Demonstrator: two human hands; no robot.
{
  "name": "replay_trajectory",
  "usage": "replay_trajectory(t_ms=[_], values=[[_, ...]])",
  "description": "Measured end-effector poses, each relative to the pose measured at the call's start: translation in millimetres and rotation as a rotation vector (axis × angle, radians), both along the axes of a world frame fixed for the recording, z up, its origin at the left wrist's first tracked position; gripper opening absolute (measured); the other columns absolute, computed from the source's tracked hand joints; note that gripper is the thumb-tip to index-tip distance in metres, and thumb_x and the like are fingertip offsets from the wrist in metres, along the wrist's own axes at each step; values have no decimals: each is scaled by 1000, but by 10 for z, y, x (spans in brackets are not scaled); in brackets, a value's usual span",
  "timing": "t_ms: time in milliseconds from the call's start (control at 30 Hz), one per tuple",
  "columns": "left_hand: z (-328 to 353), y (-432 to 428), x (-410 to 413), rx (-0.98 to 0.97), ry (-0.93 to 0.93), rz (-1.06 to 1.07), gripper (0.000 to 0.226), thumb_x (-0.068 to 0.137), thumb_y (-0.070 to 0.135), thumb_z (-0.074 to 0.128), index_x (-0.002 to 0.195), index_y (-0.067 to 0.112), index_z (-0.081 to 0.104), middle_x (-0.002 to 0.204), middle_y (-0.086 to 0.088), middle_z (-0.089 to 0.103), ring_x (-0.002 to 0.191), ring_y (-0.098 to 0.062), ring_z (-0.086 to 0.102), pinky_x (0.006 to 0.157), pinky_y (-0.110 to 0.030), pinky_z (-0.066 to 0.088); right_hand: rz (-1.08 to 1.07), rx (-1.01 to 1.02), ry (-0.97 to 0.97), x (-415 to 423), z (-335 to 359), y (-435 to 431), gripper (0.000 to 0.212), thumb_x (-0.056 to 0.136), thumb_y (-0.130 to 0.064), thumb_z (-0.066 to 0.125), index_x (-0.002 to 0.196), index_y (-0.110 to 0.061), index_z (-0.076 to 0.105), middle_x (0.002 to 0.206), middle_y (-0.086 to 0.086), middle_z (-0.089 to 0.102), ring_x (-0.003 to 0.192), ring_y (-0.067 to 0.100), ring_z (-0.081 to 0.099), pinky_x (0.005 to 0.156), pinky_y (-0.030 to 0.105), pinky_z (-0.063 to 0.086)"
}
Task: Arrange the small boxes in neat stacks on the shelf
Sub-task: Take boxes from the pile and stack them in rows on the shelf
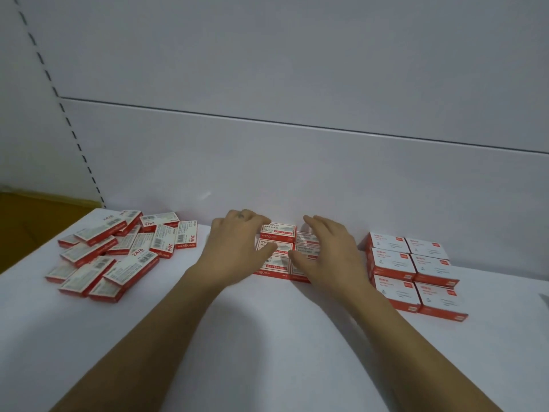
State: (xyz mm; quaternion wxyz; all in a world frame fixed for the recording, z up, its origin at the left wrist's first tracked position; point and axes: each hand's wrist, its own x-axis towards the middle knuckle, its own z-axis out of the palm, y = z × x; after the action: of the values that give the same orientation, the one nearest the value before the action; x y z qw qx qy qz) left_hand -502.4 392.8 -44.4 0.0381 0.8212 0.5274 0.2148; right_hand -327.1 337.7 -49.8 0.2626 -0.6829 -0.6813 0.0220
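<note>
At far left, beyond the shelf's [267, 337] edge, sits a brown carton [26, 221]. Next to it on the white shelf lies a loose pile [110, 257] of small red-and-white boxes, tipped at all angles and overlapping, well apart from both hands. Near the middle, against the back panel [297, 173], stands a tidy block [277, 231] of the same boxes in two columns. The left hand [237, 242] holds its left side: the fingers [255, 219] are bent over the rear left box and the thumb lies across the top of the left column. The right hand [329, 251] is over the right column, its fingers [312, 223] spread and nearly straight; blur hides whether they touch the tops or sit just above them. The block lies between the two hands, partly covered by both. Further right, clear of the right hand, larger red-and-white boxes stand in squared stacks [413, 272], two columns deep.
</note>
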Motion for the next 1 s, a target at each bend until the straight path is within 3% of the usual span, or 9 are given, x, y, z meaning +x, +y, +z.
replay_trajectory(t_ms=[267, 400, 500, 633, 833, 1000], values=[[154, -95, -805, -73, 133, 150, 55, 89, 57, 49, 138, 34, 40, 146, 6, 41, 134, -18, 33, 111, -38, 24, 182, -24, -152, -543, 119, 221, 68, 84, -52, 58, 144, -27, 37, 150, -4, 35, 139, 16, 25, 113, 31, 13], [175, -167, -1250, -103, 174, 268, 60, 89, 60, 46, 142, 37, 33, 152, 7, 33, 140, -20, 27, 115, -43, 17, 281, -55, -187, -1033, 161, 363, 63, 87, -53, 54, 142, -26, 39, 145, -4, 42, 133, 18, 35, 110, 35, 22], [220, -224, -1562, -91, 216, 330, 64, 87, 65, 43, 143, 37, 32, 152, 6, 33, 139, -20, 29, 114, -44, 21, 321, -116, -191, -1409, 181, 499, 58, 88, -53, 53, 138, -27, 43, 138, -1, 49, 124, 21, 45, 103, 37, 31], [199, -294, -1879, -106, 244, 347, 67, 86, 66, 42, 144, 36, 28, 152, 7, 33, 138, -19, 28, 112, -42, 21, 347, -239, -247, -1719, 129, 693, 59, 87, -51, 56, 137, -22, 43, 132, 5, 51, 119, 26, 48, 97, 38, 35], [83, -349, -2114, -82, 220, 298, 75, 81, 73, 39, 145, 34, 28, 150, 7, 35, 137, -18, 29, 111, -42, 21, 394, -256, -256, -1966, 127, 800, 62, 80, -57, 61, 134, -29, 47, 123, 3, 55, 112, 25, 51, 92, 37, 39], [8, -335, -2194, -85, 206, 249, 84, 71, 76, 28, 144, 35, 29, 150, 7, 37, 136, -18, 31, 111, -43, 21, 548, -196, -375, -2100, 169, 705, 68, 79, -35, 63, 142, -31, 37, 140, -2, 45, 123, 22, 41, 101, 35, 33]])
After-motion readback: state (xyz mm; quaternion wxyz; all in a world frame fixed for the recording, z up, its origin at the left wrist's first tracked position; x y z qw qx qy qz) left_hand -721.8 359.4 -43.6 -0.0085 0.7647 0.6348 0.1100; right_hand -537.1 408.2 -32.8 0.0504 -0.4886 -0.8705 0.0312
